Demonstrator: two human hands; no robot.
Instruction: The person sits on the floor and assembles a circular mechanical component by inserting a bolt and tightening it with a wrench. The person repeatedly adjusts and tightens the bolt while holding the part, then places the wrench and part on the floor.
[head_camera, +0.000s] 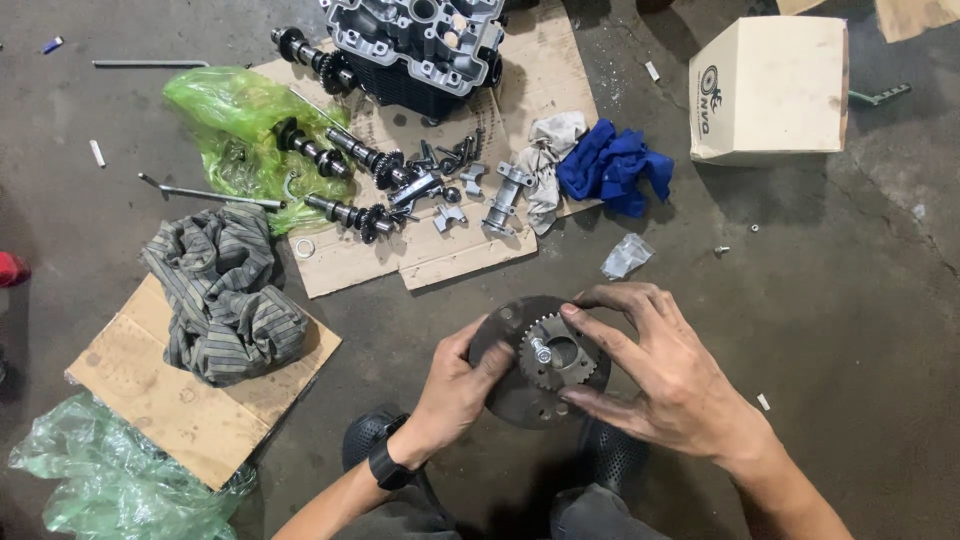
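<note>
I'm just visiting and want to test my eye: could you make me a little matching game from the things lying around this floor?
Things:
1. round metal disc
2. blue cloth
3. cardboard box
4. striped cloth

Places:
A. on the cardboard sheet at the left
B. held in both hands
C. standing at the upper right
D. beside the grey rag, at the edge of the cardboard with the engine parts

Pairs: 1-B, 2-D, 3-C, 4-A

Bare grey concrete floor (850, 300), stained and gritty. Flat on it: a large cardboard sheet (450, 250) at top centre, a second cardboard piece (170, 400) at lower left, a crumpled green plastic bag (100, 480) in the bottom-left corner, and a closed cardboard box (770, 90) at upper right. Also on it: a small clear plastic scrap (627, 256), a metal rod (150, 64), scattered small bolts.
</note>
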